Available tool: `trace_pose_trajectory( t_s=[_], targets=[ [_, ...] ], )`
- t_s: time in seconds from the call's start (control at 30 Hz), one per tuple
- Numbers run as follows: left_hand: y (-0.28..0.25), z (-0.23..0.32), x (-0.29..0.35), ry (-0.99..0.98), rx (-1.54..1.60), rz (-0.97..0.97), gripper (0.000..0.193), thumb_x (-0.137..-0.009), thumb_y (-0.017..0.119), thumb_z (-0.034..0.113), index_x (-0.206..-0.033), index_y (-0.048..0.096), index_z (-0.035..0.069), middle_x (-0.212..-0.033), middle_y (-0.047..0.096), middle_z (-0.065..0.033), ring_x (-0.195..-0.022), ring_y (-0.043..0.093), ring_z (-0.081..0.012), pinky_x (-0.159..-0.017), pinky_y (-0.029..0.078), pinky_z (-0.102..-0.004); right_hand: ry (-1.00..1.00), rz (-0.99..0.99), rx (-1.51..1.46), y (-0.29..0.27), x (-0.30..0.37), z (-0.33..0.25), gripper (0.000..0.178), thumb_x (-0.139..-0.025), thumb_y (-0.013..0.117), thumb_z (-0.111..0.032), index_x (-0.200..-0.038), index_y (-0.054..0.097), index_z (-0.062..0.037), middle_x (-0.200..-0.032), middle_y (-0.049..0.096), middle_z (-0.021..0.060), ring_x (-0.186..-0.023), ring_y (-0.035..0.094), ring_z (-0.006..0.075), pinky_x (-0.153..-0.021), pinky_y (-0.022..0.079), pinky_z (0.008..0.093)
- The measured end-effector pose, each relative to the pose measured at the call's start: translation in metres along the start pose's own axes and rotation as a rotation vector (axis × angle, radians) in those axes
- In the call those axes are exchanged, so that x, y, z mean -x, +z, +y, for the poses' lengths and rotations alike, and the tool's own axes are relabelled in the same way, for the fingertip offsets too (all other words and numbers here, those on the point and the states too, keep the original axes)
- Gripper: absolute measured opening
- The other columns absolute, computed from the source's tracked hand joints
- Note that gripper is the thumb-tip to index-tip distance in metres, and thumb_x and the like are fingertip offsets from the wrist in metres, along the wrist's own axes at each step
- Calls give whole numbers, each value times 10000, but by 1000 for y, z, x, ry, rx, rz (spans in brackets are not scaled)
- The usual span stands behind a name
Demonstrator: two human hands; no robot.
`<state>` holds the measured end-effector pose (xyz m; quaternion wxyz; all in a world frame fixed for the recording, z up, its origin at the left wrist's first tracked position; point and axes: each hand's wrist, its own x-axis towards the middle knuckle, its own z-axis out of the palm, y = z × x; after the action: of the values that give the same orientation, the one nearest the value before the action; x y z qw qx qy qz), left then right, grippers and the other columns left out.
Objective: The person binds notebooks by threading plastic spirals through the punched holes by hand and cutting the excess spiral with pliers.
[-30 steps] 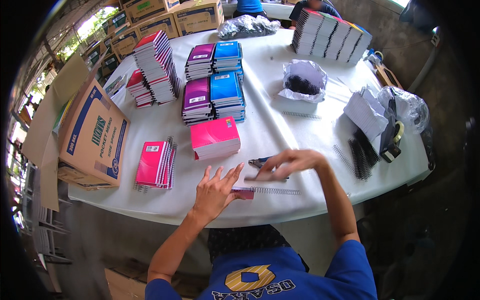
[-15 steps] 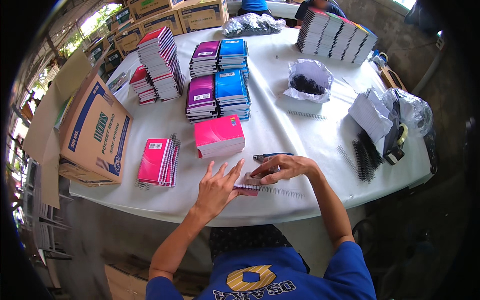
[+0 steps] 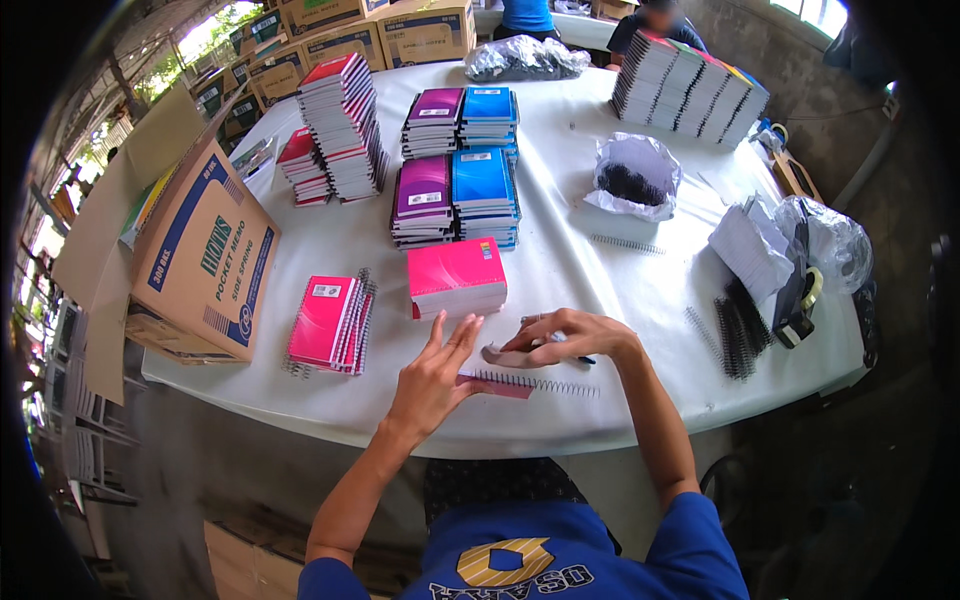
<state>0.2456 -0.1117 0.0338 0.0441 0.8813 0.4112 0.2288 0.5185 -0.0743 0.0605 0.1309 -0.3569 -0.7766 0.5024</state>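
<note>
A small notebook with a pink cover (image 3: 508, 390) stands spine-up near the table's front edge. Along its spine a wire spiral coil (image 3: 568, 388) is threaded, its free tail sticking out to the right. My left hand (image 3: 425, 380) grips the notebook's left end low down by the thumb, with the other fingers stretched above it. Just behind the spine, my right hand (image 3: 565, 338) is closed on a small greyish-brown pad (image 3: 505, 357), whose material I cannot make out. Under that hand lies a blue-handled tool (image 3: 586, 360), mostly hidden.
A pink notebook stack (image 3: 458, 270) stands ahead, coiled pink notebooks (image 3: 325, 325) to its left. Purple (image 3: 425, 190) and blue notebooks (image 3: 485, 185) are farther back. An open carton (image 3: 210, 260) borders the left. Black coils lie in a paper-lined bowl (image 3: 635, 180) and loose (image 3: 738, 335) at right.
The picture has shifted slightly, moving the table's things rightward. More of the notebook shows, and the coil's free tail looks shorter. My right hand has drawn the pad slightly off the coil.
</note>
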Motion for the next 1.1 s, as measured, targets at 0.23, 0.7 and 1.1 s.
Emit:
trace_pose_trajectory(
  t_s=[0.23,0.7,1.1],
  targets=[
    [16,-7,10,-337,739,147,1098,-664,861,218,-1546,209,160,-1407,522,-173,-1195,595,-292,-851,577,-348,-63,-49,-159,1,-10,16,666,-810,663,-578,-1206,687,-44,-1154,673,143,-1051,596,272,-957,420,386],
    [38,-9,21,-375,921,153,1113,-704,837,104,-1558,123,130,-1373,567,-128,-1178,618,-275,-872,559,-322,-161,10,-309,12,-19,0,547,-844,681,-495,-1184,706,-67,-1151,677,152,-996,613,263,-903,458,385],
    [40,-23,30,-315,1127,160,921,-763,812,116,-1518,286,75,-1422,532,-128,-1388,402,-290,-1099,391,-348,22,134,-3,2,-5,-27,523,-860,665,-489,-1190,707,-85,-1071,684,121,-1000,621,221,-853,475,356]
  ],
)
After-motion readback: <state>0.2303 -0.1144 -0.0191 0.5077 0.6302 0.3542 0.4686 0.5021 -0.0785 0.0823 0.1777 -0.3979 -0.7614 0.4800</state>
